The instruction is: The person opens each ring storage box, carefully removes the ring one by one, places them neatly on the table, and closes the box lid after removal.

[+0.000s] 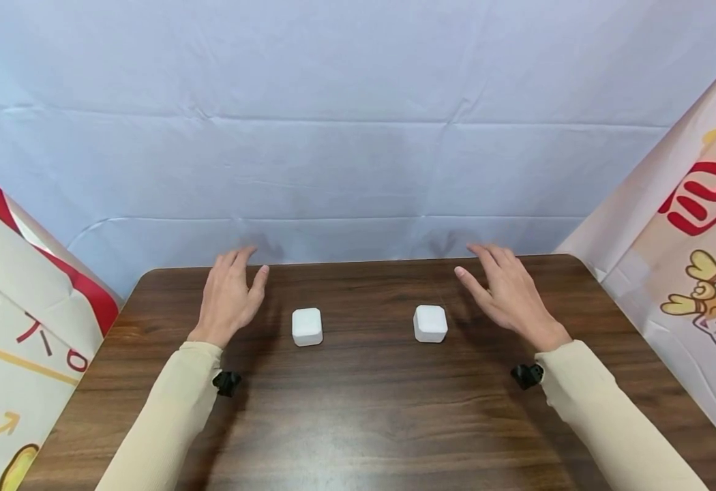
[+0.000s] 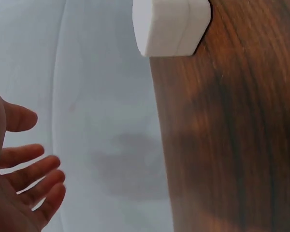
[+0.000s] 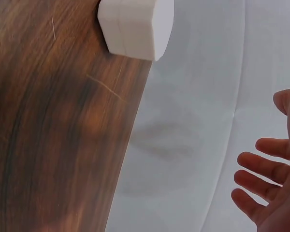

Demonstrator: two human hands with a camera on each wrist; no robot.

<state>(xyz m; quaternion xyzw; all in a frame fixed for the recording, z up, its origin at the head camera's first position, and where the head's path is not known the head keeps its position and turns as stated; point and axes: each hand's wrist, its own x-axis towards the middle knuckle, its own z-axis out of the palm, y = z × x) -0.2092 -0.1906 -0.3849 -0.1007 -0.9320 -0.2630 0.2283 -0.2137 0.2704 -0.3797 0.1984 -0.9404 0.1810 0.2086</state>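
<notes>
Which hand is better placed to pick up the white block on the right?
Probably the right hand: it hovers open just beside the right block. The left hand is across the table, nearer the left block.

Two small white rounded cubes sit on a dark wooden table, well apart from each other. The left hand hovers with fingers straight and spread, just left of the left white cube, not touching it. The right hand mirrors it, fingers extended, just right of the right white cube. Both arms wear cream sleeves. A pale blue cloth backdrop hangs behind the table.
</notes>
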